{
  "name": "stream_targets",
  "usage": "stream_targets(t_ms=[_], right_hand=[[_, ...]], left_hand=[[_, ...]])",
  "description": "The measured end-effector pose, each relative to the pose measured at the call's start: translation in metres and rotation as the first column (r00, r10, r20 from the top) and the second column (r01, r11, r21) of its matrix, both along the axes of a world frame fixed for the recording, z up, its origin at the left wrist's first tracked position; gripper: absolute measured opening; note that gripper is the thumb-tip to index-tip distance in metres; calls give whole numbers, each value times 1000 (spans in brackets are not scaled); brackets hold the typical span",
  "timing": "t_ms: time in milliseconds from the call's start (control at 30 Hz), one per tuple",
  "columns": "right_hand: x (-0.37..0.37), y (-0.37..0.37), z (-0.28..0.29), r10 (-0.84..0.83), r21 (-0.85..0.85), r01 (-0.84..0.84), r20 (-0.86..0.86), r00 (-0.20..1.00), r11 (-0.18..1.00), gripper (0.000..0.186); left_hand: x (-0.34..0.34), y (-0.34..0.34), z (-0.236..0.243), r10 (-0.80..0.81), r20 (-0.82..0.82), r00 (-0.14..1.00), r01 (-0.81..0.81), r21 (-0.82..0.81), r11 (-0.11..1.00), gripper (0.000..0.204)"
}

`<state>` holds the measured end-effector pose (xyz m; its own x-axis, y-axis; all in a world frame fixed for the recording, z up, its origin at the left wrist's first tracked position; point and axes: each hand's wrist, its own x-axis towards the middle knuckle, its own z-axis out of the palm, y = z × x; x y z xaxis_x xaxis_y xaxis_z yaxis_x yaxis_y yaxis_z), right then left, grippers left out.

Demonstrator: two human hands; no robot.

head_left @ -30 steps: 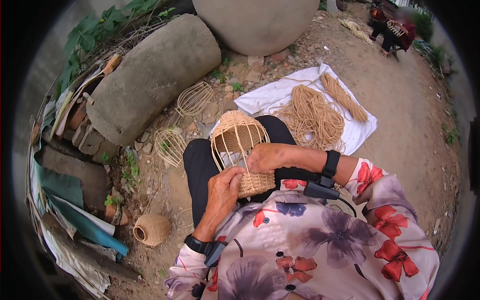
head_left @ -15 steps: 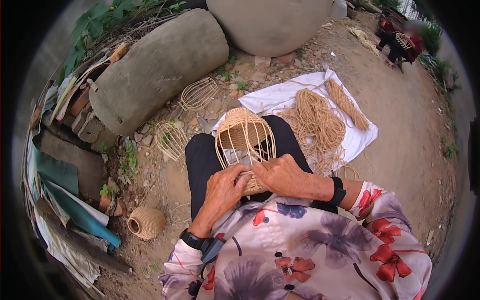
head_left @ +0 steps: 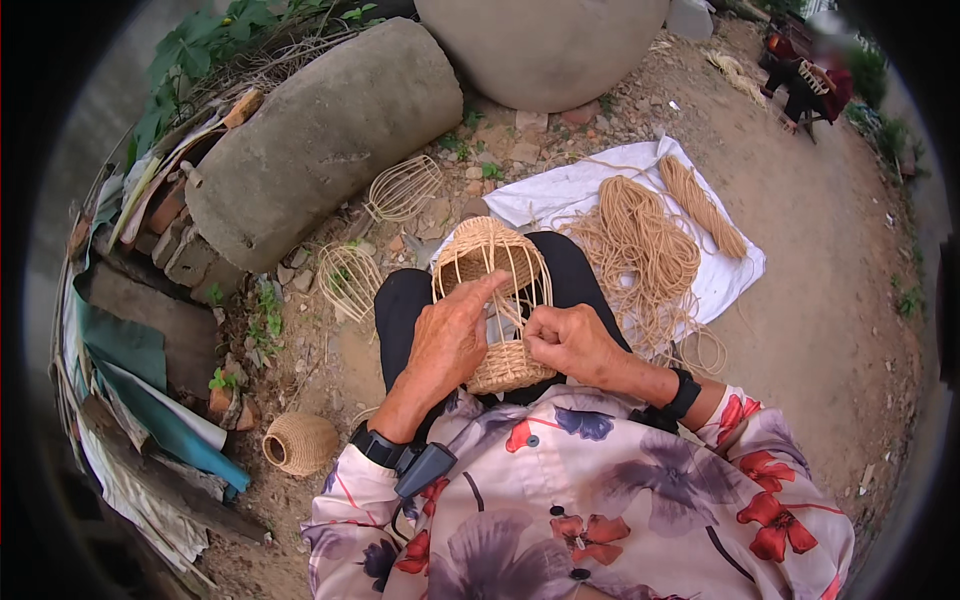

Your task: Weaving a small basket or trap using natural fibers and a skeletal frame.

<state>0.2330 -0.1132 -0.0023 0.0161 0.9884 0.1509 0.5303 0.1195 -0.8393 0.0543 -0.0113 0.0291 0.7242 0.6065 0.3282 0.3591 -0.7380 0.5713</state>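
A half-woven basket (head_left: 505,368) rests between my knees, with bare upright stakes between its tightly woven near band and a woven far end. My left hand (head_left: 455,330) is at the basket's left side, its index finger stretched over the stakes; its other fingertips are largely hidden. At the right side of the near band, my right hand (head_left: 570,338) is closed in a pinch. A pale weaving strand (head_left: 507,311) runs among the stakes toward its fingertips, which partly hide it.
Bundles of tan cord (head_left: 640,245) lie on a white sheet (head_left: 740,278) to the right. Two open basket frames (head_left: 405,188) and a finished woven pot-shaped basket (head_left: 300,443) sit on the ground at left. Beyond are a concrete cylinder (head_left: 320,140) and a seated person (head_left: 810,85) holding a frame.
My left hand has moved up from the near band, its index finger now reaching over the stakes. My right hand has shifted slightly right, and the hands are farther apart.
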Motion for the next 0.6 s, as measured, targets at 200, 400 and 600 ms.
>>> stream_targets(t_ms=[200,400,600], right_hand=[[5,3,-8,-41,-199,-27,-332,942,980,11],[2,2,-5,-52,-211,-16,-314,948,977,11],[-1,1,-8,-75,-76,61,-207,975,995,9]], left_hand=[[11,14,6,-109,-159,981,78,-187,979,53],[6,13,2,-82,-115,990,51,-256,965,43],[-3,-16,6,-16,-91,996,13,-34,999,30]])
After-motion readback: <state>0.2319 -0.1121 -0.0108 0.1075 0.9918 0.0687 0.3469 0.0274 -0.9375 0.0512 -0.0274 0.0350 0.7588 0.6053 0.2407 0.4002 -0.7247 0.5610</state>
